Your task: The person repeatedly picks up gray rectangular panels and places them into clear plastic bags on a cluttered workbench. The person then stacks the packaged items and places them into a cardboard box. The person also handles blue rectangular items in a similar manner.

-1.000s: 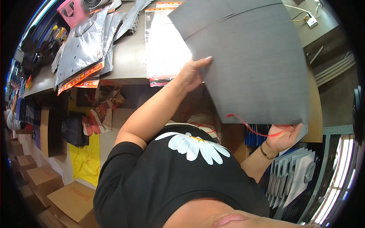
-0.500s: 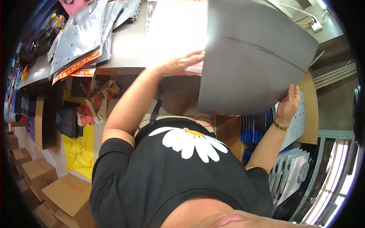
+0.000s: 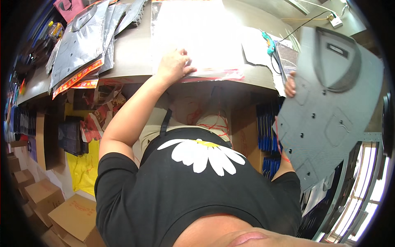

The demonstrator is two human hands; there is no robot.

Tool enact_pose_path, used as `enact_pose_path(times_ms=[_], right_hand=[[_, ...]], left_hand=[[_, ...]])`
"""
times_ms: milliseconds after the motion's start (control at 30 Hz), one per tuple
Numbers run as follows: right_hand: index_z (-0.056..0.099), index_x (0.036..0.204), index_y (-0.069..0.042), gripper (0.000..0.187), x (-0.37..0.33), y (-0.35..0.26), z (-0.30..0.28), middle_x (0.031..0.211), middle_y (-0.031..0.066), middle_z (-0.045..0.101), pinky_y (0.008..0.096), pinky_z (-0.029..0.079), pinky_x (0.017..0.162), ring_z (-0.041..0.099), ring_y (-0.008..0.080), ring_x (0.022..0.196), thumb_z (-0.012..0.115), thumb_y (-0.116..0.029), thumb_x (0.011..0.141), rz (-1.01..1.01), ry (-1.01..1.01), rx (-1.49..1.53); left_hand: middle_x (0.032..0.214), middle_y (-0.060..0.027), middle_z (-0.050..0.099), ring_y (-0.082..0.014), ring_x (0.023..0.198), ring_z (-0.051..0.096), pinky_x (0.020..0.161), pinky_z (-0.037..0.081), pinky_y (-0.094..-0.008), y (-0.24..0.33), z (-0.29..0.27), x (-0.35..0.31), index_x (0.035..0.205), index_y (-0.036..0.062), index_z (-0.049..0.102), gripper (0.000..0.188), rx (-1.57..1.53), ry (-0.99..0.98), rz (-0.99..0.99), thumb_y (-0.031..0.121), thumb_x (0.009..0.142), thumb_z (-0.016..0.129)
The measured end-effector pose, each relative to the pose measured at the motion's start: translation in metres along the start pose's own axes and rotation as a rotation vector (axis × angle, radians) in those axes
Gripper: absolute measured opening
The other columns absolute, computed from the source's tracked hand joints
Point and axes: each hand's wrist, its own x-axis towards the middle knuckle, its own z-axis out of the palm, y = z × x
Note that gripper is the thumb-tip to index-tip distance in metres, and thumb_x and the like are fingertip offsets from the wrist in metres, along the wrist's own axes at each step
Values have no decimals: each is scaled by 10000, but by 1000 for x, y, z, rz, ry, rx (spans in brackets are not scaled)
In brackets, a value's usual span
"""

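Note:
A folded grey shirt, collar and buttons facing me, is held up at the right. My right hand grips its left edge; the fingertips show and the rest of the hand is behind the shirt. A bright white pile of clear plastic bags with red trim lies on the table before me. Over the near left part of that pile is my left hand, its fingers curled in and closed. Whatever they may pinch is too washed out to make out.
Bagged grey shirts with orange-red strips are piled on the table's left. A teal-handled tool with a dark cord lies at the right, near a white socket block. Cardboard boxes stand on the floor at lower left.
The shirt has swung right and turned from its plain grey back to its buttoned front, uncovering the bags and the teal-handled tool. My left hand has curled its fingers and shifted slightly left.

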Motion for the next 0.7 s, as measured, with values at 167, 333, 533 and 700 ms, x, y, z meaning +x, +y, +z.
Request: enact_pose_path(times_ms=[167, 333, 533, 700], right_hand=[[558, 1200, 17, 406, 25, 97, 63, 988, 103, 617, 272, 478, 778, 586, 143, 858, 547, -287, 931, 158, 407, -201], [609, 1115, 39, 362, 42, 148, 81, 1111, 99, 628, 239, 472, 831, 598, 123, 932, 618, -248, 894, 498, 449, -418], [664, 958, 28, 308, 60, 126, 46, 893, 67, 668, 240, 481, 708, 608, 113, 787, 608, -269, 895, 556, 583, -758], [664, 847, 47, 310, 68, 96, 16, 757, 56, 648, 254, 466, 610, 580, 104, 661, 619, -258, 877, 371, 837, -1024]], left_hand=[[854, -64, 649, -263, 800, 621, 758, 503, -401, 0, 6, 6, 845, 92, 717, 125, -39, -98, -2, 158, 742, 692], [841, -59, 693, -112, 763, 632, 713, 511, -280, 5, -23, 44, 861, 3, 687, 139, -661, 5, -404, 96, 758, 692], [823, -82, 668, -139, 774, 613, 702, 509, -278, -51, -2, 40, 935, -11, 657, 197, -857, -183, -175, 71, 758, 677], [870, -175, 635, -336, 782, 628, 724, 502, -382, -22, -12, -2, 885, 3, 594, 187, -81, 47, -104, 143, 769, 641]])
